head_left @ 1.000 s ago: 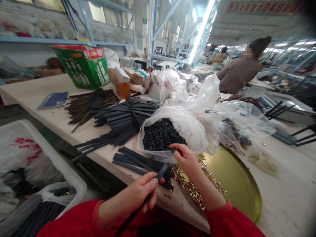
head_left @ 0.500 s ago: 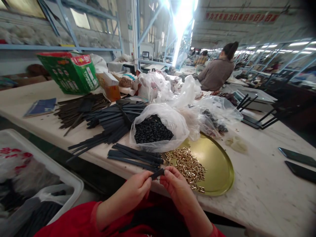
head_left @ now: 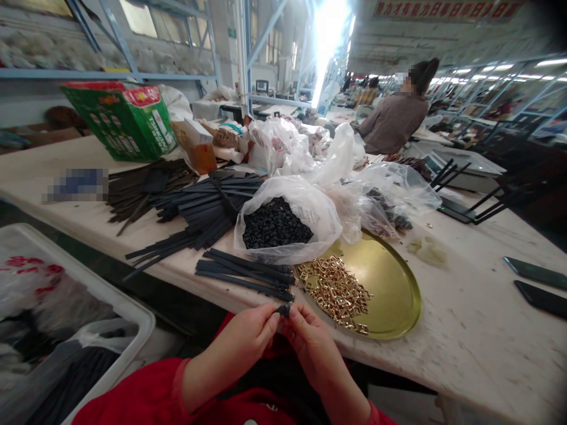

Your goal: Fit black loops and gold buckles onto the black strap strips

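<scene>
Between my two hands, at the table's front edge, is a black strap (head_left: 282,309), of which only a short bit shows. My left hand (head_left: 254,333) pinches it from the left with thumb and fingers. From the right, my right hand (head_left: 308,336) grips its other end, fingertips close to the left ones. Just beyond lies a small row of black straps (head_left: 241,274). Right of them, gold-coloured buckles (head_left: 339,289) are heaped on a round brass-coloured tray (head_left: 398,295). Behind, an open plastic bag (head_left: 325,221) holds many small black pieces (head_left: 274,224).
Bundles of dark straps (head_left: 199,206) spread over the table's left. A green box (head_left: 119,124) and clear plastic bags (head_left: 283,144) stand behind. Two phones (head_left: 540,289) and a black router (head_left: 460,209) lie right. A white bin (head_left: 146,324) sits below left. A person (head_left: 394,118) sits further back.
My hands have drawn closer together, and less of the black strap shows between them. The camera view has shifted slightly; the things on the table look unmoved.
</scene>
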### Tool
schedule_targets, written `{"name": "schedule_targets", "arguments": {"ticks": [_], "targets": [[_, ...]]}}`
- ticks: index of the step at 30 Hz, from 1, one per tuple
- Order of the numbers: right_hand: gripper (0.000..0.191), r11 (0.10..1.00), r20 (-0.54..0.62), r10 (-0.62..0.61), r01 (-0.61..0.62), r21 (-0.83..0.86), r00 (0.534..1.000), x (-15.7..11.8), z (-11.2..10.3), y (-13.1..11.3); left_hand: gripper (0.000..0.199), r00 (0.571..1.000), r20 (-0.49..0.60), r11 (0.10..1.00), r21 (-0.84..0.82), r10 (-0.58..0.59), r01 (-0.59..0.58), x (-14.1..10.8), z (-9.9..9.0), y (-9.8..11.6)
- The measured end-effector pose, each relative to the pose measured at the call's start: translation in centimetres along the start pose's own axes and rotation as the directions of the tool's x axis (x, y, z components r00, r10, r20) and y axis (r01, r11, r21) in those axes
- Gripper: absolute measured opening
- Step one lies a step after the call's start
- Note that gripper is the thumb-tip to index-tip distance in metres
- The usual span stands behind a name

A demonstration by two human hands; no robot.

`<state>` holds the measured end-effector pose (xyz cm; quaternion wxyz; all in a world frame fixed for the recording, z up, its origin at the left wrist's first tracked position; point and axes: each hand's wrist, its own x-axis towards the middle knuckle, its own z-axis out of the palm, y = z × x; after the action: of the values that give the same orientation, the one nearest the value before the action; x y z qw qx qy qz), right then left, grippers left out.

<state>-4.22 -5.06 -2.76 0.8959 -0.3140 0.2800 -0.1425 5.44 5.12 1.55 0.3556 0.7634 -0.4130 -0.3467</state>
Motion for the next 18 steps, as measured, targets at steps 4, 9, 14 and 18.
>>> {"name": "schedule_targets", "arguments": {"ticks": [4, 9, 14, 18], "targets": [[0.027, 0.989, 0.025, -0.048, 0.051, -0.142, 0.999, -0.3, -0.5, 0.9, 0.027, 0.998, 0.027, 0.994, 0.097, 0.048, -0.051, 0.2, -0.2, 0.0], [0.026, 0.944, 0.021, -0.167, 0.166, -0.287, 0.986, -0.6, -1.3, 1.3, 0.030, 0.995, 0.089, 0.986, 0.157, 0.034, -0.047, 0.1, -0.4, 0.1], [0.025, 0.883, 0.012, -0.205, 0.191, -0.430, 0.979, -1.0, -2.3, 1.5, 0.030, 0.985, 0.153, 0.947, 0.295, 0.081, -0.124, 0.1, -0.1, -0.2], [0.019, 0.871, 0.009, -0.200, 0.182, -0.456, 0.980, -1.4, -3.3, 1.9, 0.031, 0.975, 0.178, 0.882, 0.428, 0.135, -0.200, -0.1, 0.6, -0.7]]}}
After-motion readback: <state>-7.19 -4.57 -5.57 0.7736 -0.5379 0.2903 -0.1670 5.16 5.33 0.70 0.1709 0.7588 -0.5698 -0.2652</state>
